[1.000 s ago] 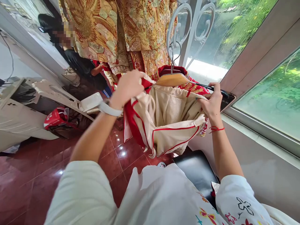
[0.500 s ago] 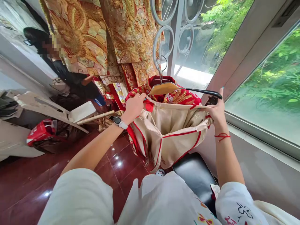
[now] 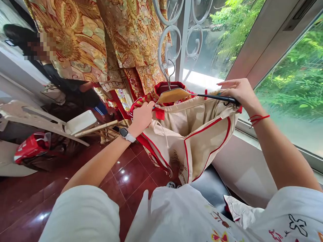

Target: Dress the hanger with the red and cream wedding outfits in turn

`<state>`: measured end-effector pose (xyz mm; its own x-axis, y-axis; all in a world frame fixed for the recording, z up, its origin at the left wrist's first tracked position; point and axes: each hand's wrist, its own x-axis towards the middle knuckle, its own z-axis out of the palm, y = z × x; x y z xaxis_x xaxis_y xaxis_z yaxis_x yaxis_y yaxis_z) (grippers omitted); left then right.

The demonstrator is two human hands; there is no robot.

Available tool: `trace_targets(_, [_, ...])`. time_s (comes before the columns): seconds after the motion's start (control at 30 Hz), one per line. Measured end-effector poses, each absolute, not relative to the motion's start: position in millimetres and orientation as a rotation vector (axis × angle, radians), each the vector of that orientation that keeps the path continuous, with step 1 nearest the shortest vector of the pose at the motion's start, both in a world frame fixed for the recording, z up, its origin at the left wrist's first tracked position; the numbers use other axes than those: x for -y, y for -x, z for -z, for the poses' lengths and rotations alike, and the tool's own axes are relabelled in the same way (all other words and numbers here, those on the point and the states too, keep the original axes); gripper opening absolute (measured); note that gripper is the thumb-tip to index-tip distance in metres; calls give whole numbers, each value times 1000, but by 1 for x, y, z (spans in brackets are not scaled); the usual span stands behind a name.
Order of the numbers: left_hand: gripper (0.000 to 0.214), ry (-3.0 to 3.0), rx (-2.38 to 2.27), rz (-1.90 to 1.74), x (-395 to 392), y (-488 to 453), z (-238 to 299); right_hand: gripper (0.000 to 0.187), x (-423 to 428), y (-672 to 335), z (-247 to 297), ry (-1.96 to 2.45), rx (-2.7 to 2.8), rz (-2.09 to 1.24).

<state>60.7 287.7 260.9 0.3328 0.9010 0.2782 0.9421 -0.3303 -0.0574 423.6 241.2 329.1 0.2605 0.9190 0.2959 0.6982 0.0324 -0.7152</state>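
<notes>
A cream garment with red piping (image 3: pixel 196 134) hangs from a wooden hanger (image 3: pixel 174 95) hooked on a white scrolled window grille (image 3: pixel 166 50). My left hand (image 3: pixel 142 116), smartwatch on the wrist, is closed on the garment's left upper edge by a red tab. My right hand (image 3: pixel 238 91), red string at the wrist, pinches the garment's right upper edge against the hanger's black arm (image 3: pixel 219 97). A red and gold embroidered piece (image 3: pixel 174 87) lies under the hanger.
Gold embroidered robes (image 3: pixel 101 40) hang behind. A person in black (image 3: pixel 63 80) sits at the left near a white folding chair (image 3: pixel 50 121) and a red bag (image 3: pixel 31 148). A black stool (image 3: pixel 209 191) stands below on the red tiled floor (image 3: pixel 30 201). The window sill (image 3: pixel 277 141) runs along the right.
My right hand has risen with the garment's right edge up onto the hanger's black arm. My left hand stays on the left edge. The view has tilted slightly.
</notes>
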Motion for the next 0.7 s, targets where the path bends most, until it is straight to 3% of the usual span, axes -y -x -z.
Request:
trace_targets(0.17, [38,2578,1658,513,-291,-52,-261,58,-245,-416,-324,1737,1448,-193])
trace_targets(0.37, [46,2473,1496,1052,-270,-37,-269,62,-261,-419,-318,1721,1461,-140])
trace_targets(0.6, [55,2664,654,764,-274,-158,-290,52,-272,-427,-309,1737,1534,-57])
trace_targets(0.7, [59,2727,534,660,-292,-196,-283,50,-268,-439,-304,1711,1623,-28])
